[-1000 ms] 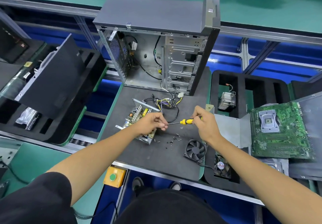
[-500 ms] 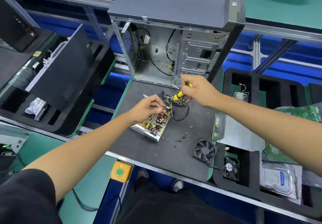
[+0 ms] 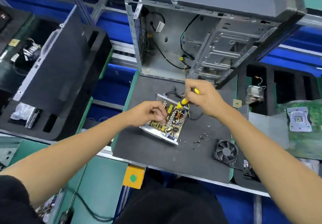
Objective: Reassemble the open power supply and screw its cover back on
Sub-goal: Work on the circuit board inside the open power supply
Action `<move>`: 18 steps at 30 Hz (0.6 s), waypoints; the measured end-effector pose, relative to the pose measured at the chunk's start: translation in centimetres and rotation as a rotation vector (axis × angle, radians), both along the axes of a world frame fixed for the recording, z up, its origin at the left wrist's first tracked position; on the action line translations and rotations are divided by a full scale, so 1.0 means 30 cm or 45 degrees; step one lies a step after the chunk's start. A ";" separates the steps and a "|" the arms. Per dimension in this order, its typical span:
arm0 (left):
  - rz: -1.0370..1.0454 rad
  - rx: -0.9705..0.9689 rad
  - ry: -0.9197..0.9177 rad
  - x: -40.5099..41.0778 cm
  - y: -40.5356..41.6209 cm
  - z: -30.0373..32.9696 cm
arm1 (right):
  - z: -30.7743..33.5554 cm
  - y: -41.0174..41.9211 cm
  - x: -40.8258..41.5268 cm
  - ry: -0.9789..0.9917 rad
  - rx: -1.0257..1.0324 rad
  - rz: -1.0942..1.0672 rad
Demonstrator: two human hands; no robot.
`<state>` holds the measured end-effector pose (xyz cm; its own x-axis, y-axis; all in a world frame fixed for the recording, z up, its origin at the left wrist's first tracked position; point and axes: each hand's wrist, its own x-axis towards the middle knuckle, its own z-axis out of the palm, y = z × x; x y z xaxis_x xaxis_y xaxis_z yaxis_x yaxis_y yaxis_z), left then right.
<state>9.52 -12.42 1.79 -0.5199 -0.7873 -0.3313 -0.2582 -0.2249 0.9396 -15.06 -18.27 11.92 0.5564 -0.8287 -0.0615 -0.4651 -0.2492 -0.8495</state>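
one supply, cover not yet on

we judge the job early: power supply (image 3: 165, 122) lies open on the mat in front of the pc case (image 3: 200, 37), board bare. right hand (image 3: 203, 100) grips one screwdriver (image 3: 183, 103) over it; left hand (image 3: 148, 113) pinches at the board. about a dozen loose screws (image 3: 200, 139) and one fan (image 3: 226, 152) lie right of the supply.

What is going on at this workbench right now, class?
A person is working on an open power supply lying on a dark mat, its circuit board exposed and no cover on it. The right hand grips a yellow-handled screwdriver pointed down into the unit, while the left hand rests on the board, fingers curled; what it pinches cannot be made out. Loose screws and a fan lie on the mat nearby, with an empty computer case behind.
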 end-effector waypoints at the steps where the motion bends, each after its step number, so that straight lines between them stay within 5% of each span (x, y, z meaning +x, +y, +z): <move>1: -0.040 -0.021 -0.046 0.014 -0.004 -0.008 | -0.003 -0.002 -0.004 0.008 0.004 -0.041; 7: -0.356 -0.279 -0.360 0.034 -0.020 -0.020 | -0.028 0.047 -0.002 0.039 0.254 -0.013; 12: -0.342 -0.279 -0.375 0.032 -0.039 -0.008 | -0.091 0.092 0.025 0.241 -0.068 0.213; 18: -0.482 -0.401 -0.484 0.049 -0.075 -0.008 | -0.216 0.186 0.014 0.495 -0.088 0.644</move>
